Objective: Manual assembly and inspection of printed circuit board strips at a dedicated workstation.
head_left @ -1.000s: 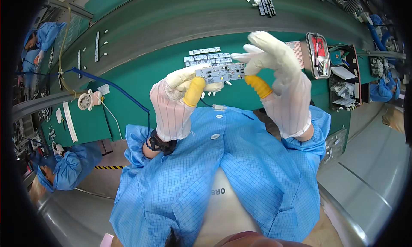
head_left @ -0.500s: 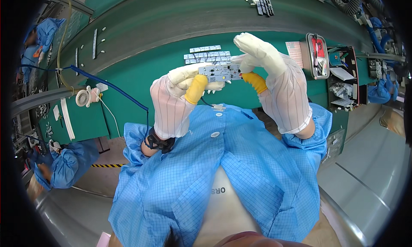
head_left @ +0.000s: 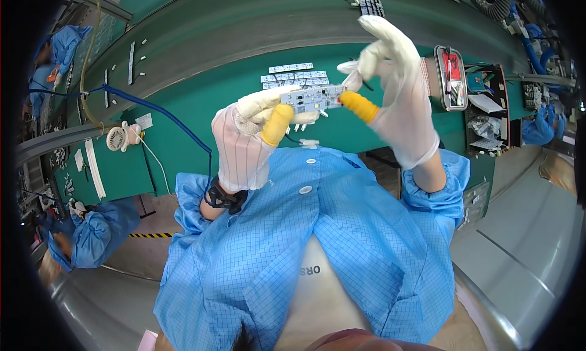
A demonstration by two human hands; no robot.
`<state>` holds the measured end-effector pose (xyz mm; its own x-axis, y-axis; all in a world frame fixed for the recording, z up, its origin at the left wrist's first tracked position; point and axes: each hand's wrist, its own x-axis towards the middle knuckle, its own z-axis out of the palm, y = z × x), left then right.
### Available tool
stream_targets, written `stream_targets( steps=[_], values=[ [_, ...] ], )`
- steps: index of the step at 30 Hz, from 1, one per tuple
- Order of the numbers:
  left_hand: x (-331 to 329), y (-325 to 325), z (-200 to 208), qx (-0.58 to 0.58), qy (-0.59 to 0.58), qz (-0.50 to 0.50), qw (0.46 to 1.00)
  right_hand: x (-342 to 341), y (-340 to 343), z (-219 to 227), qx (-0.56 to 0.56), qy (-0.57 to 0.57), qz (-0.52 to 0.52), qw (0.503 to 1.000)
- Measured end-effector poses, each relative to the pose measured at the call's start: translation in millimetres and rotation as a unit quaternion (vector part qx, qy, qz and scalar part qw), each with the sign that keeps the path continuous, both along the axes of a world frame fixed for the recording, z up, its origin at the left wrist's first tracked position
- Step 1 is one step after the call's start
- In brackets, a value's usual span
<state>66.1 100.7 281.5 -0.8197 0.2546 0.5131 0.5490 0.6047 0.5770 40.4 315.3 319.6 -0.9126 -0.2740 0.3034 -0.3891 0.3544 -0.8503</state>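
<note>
A narrow pale circuit board [head_left: 313,99] with small dark parts is held level in front of my chest. My left hand [head_left: 259,114], in a white glove with a yellow thumb cover, pinches its left end. My right hand [head_left: 394,85], gloved alike, has its yellow thumb against the board's right end and a finger bent behind it; the other fingers point up. A short dark wire [head_left: 367,86] shows beside those fingers; where it leads is hidden. Just beyond the board, several strip boards [head_left: 293,77] lie on the green mat. A white connector [head_left: 309,143] lies close to my body.
Across the far side runs a dark conveyor belt [head_left: 244,30] carrying more strip boards [head_left: 369,0]. To the right stand a metal tray [head_left: 452,101] with tools and a parts box [head_left: 488,116]. A small fan [head_left: 117,138] and blue cord [head_left: 155,120] are at left, where co-workers sit.
My right hand has raised and bent its fingers, its wrist turning, while the thumb stays by the board's right end. A dark wire has come into sight there. My left hand barely moves.
</note>
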Motion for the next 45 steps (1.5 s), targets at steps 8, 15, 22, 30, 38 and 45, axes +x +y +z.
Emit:
stream_targets(
  steps=[8,15,22,30,38,45],
  values=[
    [-3.2,16.8,-9.0,-0.089,0.041,-0.015,0.995,12.2,10.5,-26.3,-0.285,-0.295,0.152,0.899],
    [-18.0,38.5,-70.4,0.119,-0.264,-0.171,0.942,20.0,78.6,-94.9,-0.265,-0.283,-0.026,0.921],
    [-8.6,44.2,-108.1,0.137,-0.486,-0.115,0.856,139.0,354.9,-234.6,-0.528,-0.144,-0.527,0.650],
    [-18.0,62.3,-131.2,0.059,-0.502,-0.145,0.851,298.9,520.7,-294.3,-0.444,-0.133,-0.724,0.510],
    [-18.6,62.3,-109.2,0.059,-0.465,-0.126,0.875,178.2,438.2,-257.7,-0.227,-0.311,-0.618,0.686],
    [-17.2,33.1,-138.9,0.198,-0.530,-0.105,0.818,-65.9,227.5,-284.7,0.199,-0.200,-0.213,0.935]
  ],
)
